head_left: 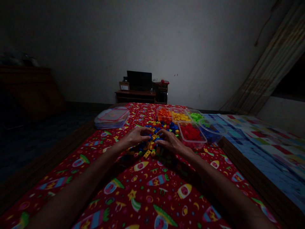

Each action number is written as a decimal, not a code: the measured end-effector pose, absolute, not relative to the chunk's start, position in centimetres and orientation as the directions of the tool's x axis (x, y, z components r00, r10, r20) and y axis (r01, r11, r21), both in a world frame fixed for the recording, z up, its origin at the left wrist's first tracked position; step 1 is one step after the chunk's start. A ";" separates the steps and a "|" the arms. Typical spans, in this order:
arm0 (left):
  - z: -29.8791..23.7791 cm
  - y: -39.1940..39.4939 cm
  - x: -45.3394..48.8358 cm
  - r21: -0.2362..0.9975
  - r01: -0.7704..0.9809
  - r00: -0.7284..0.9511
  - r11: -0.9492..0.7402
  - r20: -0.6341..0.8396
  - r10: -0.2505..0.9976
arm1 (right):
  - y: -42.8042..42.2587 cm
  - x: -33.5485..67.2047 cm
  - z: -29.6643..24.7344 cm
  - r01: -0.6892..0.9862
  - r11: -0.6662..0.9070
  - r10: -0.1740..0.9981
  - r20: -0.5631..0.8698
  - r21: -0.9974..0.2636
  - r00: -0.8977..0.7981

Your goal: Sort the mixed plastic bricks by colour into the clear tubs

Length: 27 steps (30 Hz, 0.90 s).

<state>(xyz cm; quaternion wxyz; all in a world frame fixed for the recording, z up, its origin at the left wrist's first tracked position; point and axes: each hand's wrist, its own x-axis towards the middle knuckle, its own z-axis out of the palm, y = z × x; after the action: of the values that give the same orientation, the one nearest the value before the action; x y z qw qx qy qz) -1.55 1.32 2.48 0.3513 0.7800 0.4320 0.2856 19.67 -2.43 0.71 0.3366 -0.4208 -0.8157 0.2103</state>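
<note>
Hands (pixel 136 136) (pixel 170 141) half-curled over mixed bricks (pixel 150 146), hiding some, any grip too dark to tell

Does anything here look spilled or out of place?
Only the loose, mixed-colour block pile stands out, by the left hand and right hand on the patterned cloth: the nearby tubs look sorted by colour. Whether it was spilled, I cannot tell.

Nearside cloth (pixel 149 187) gives passage; brick pile (pixel 151 145) obstructs beyond.
</note>
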 end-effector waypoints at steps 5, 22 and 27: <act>1.4 0.4 0.5 0.927 0.291 0.409 -0.236 0.102 0.907 | -3.3 19.4 1.0 0.521 0.704 0.708 0.419 -0.483 -0.569; 3.1 2.5 -4.0 0.445 0.776 0.438 -0.446 0.126 0.890 | -1.0 25.2 5.0 0.665 0.546 0.785 0.589 -0.509 -0.193; 3.4 2.1 -3.7 0.348 0.815 0.464 -0.464 0.088 0.881 | 0.0 32.2 6.7 0.876 0.283 0.710 0.699 -0.391 0.083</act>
<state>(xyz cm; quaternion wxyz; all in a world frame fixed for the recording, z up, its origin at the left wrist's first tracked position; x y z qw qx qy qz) -3.66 2.06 3.39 0.1295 0.8458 0.5013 0.1288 32.23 0.02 6.74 0.4382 -0.5914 -0.6703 -0.0946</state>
